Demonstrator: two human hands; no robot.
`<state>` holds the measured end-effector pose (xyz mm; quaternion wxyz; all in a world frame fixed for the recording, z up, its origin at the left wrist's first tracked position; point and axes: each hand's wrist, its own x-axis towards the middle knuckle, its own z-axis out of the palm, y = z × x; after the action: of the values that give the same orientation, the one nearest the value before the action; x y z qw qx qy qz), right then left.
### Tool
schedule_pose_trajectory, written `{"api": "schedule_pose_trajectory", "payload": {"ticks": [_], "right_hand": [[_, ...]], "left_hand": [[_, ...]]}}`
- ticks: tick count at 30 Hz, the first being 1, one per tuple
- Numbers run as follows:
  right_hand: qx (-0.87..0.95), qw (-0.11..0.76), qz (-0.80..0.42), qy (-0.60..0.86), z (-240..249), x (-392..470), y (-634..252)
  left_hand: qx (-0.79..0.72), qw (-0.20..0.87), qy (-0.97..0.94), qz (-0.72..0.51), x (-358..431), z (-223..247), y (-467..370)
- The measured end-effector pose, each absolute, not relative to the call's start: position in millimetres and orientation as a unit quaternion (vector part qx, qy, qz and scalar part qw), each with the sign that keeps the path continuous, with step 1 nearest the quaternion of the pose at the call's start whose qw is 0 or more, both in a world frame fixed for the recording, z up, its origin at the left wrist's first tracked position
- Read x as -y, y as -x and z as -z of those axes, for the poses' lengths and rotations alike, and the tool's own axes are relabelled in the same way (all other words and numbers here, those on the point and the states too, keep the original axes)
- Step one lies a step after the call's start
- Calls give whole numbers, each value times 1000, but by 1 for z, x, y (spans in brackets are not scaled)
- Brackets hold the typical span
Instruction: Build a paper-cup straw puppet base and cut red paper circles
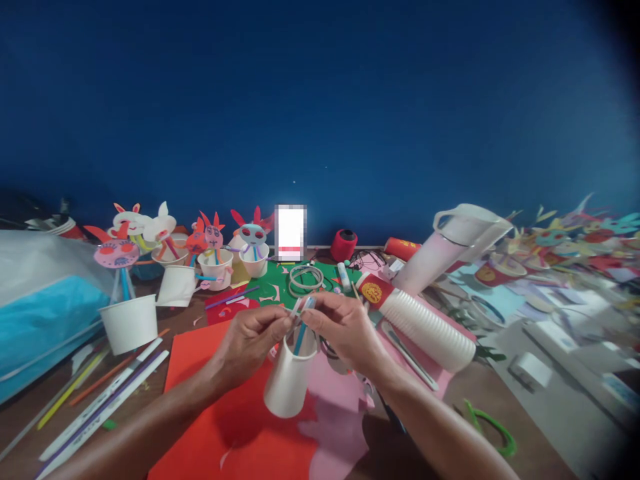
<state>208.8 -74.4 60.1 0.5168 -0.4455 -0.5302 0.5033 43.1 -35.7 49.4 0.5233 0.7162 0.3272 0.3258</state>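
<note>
Head view. Shows, nearest the camera, two bare forearms (150,417) (435,413) reaching in from the lower corners, over a red paper sheet (200,407) and a pink paper piece (340,437). Leads up to the left hand (253,337), closed in a pinch of thumb and forefinger on a pale strip (296,307), and to the right hand (345,327), pinching a blue strip (301,337) close beside it.

Places a white paper cup (286,387) just below the fingertips, in the middle foreground, with the blue strip running down into the open mouth. Points mouth-up, with the long axis leaning slightly to the right at the top; aims the blue strip steeply upward, also leaning right. Cannot tell whether the base touches the paper.

Probably feels light, thin-walled and easy to dent, so seems best held gently around the lower wall. As for the strips, likely bend easily and slip a little, so call for a fingertip pinch near the top.

Also includes cups with paper animal faces (253,235) to the left, and a stack of paper cups (430,330) and a tilted pitcher (430,260) to the right.
</note>
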Motion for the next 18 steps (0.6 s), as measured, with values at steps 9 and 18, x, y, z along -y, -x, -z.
{"api": "schedule_pose_trajectory", "payload": {"ticks": [9,18], "right_hand": [[551,501,-481,463,-59,75,-210],[601,463,-410,507,-63,76,-208]], "left_hand": [[-324,489,-754,-297,34,-56,-44],[-331,456,-774,-288,40,-50,-47]]}}
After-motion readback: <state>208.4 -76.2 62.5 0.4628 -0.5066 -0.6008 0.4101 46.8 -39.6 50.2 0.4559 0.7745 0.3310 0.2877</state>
